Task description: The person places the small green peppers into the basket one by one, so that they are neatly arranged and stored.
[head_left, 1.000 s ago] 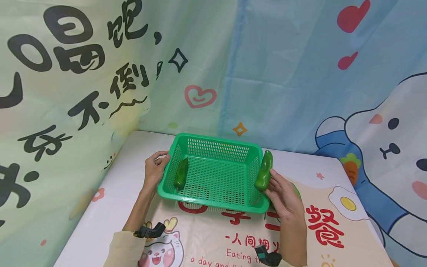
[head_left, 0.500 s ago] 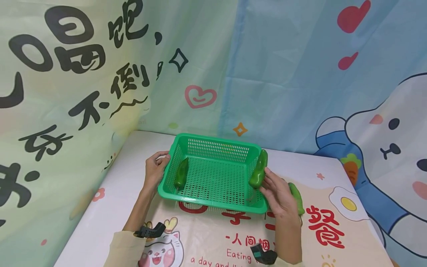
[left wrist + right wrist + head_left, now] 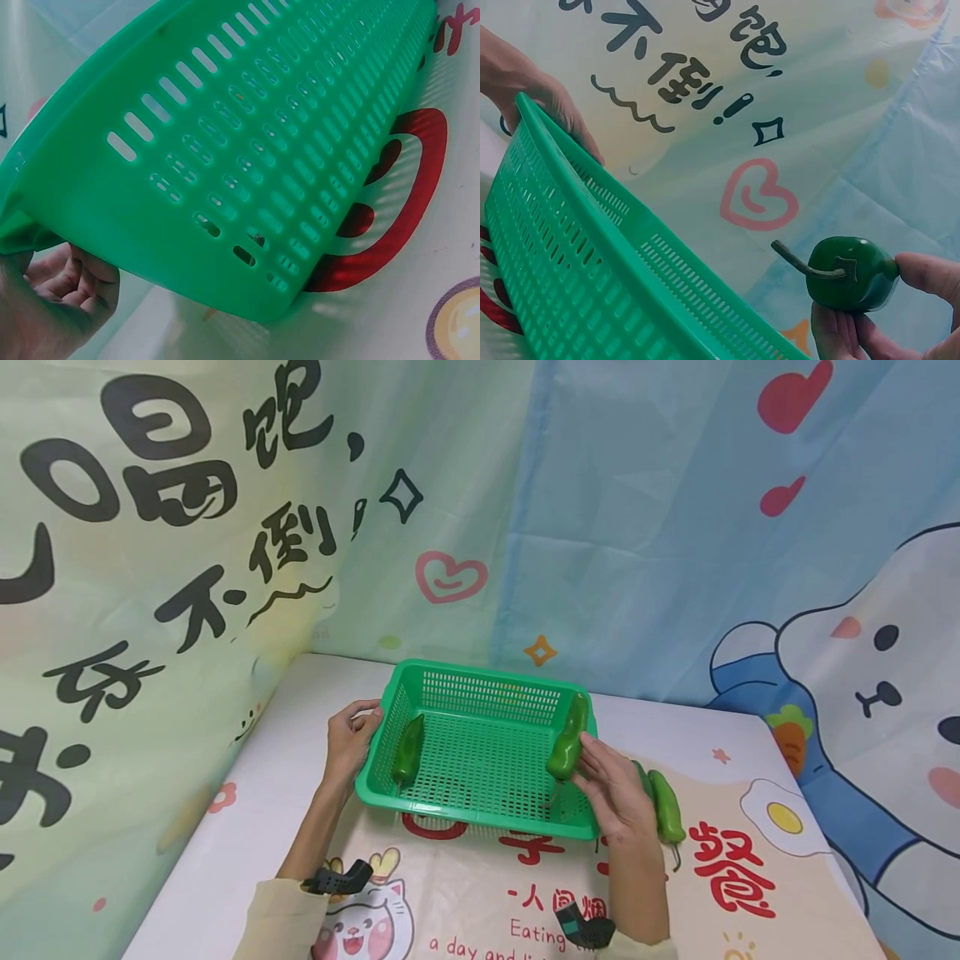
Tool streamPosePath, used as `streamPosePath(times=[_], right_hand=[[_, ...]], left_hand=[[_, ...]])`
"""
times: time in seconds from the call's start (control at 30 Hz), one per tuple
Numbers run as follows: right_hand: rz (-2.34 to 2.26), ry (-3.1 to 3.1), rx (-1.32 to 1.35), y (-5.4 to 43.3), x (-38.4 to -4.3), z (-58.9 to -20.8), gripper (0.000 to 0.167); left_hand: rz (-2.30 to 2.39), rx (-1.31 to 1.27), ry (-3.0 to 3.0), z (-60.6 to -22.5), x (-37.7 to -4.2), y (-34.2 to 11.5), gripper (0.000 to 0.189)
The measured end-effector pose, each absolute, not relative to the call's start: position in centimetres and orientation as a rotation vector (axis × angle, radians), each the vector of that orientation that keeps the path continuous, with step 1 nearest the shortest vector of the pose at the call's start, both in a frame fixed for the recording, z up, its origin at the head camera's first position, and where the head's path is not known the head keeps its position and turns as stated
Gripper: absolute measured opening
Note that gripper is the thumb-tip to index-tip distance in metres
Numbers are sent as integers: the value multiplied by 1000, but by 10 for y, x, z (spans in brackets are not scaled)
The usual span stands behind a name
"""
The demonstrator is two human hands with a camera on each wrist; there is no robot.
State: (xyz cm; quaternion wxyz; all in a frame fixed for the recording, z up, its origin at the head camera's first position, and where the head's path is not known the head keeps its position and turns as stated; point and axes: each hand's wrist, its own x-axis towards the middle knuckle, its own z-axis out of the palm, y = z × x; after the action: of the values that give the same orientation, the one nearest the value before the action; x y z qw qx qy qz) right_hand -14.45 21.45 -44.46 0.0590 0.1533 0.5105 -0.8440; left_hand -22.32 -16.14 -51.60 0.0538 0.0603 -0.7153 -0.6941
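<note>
A green plastic basket [image 3: 480, 818] with slotted walls stands on the table. My left hand [image 3: 349, 745] grips its left rim, thumb over the edge and fingers curled below, as the left wrist view shows of the hand [image 3: 56, 296]. Between thumb and fingers my right hand [image 3: 618, 785] pinches a green pepper [image 3: 568, 739] over the basket's right end. The right wrist view shows this pepper [image 3: 853, 274] stem first, above the rim. Another green pepper [image 3: 408, 750] lies inside the basket on the left.
Right of the basket, a green pepper [image 3: 666, 807] lies on the table, with one more [image 3: 643, 777] partly hidden behind my right hand. The printed tablecloth [image 3: 465, 893] spreads in front. A cartoon curtain [image 3: 630, 527] hangs close behind the table.
My right hand has moved left with its pepper, from beside the basket's right rim to over the inside. The peppers on the table show more now. The left hand and basket stay put.
</note>
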Motion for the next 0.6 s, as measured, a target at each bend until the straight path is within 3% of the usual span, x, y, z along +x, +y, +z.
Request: streamPosePath(times=[0.17,0.37,0.6], right_hand=[[-2559,1605,473,208,-148,-448,36],[-2534,1627,463,200,-152,-450,56],[-2513,1631,490,192,-157,-454,60]], left_hand=[[-2095,163,-2175,-516,-223,-161,34],[-2089,164,-2181,-516,-223,-161,35],[-2089,163,-2177,-516,-223,-161,35]])
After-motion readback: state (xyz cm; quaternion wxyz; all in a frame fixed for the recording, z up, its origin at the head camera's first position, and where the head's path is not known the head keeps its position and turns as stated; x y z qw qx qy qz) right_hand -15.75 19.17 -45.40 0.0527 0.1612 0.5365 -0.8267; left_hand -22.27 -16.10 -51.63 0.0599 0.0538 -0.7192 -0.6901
